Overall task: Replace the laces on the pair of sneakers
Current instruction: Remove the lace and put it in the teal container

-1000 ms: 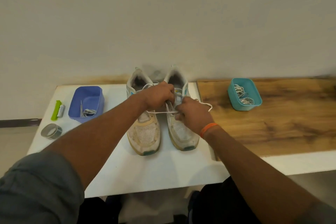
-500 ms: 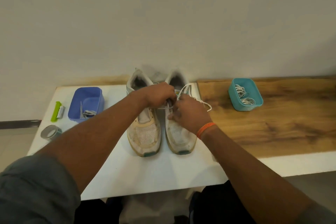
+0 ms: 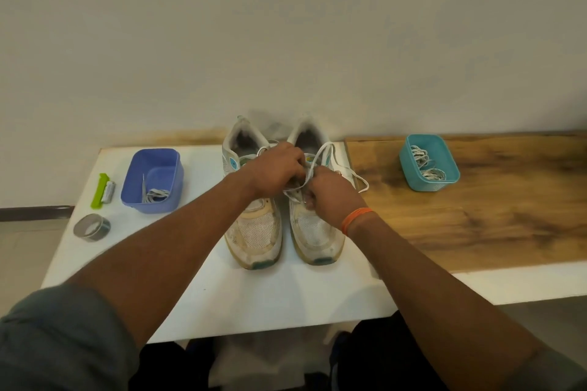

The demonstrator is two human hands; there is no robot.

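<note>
Both hands work over the right-hand worn white mesh sneaker (image 3: pixel 313 225) on the white worktop (image 3: pixel 254 295), its long axis running near to far. The left hand (image 3: pixel 278 170) and right hand (image 3: pixel 330 197) each pinch the thin white lace (image 3: pixel 317 157) at mid-eyelets (right hand nearer); its loose tail trails right.

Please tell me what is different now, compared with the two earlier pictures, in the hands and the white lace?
The lace, stretched flat between the hands a second ago, now rises in a loop over the right sneaker. The left hand and right hand have drawn closer together, both still gripping it. The left sneaker, blue tub and teal tub stayed put.
</note>
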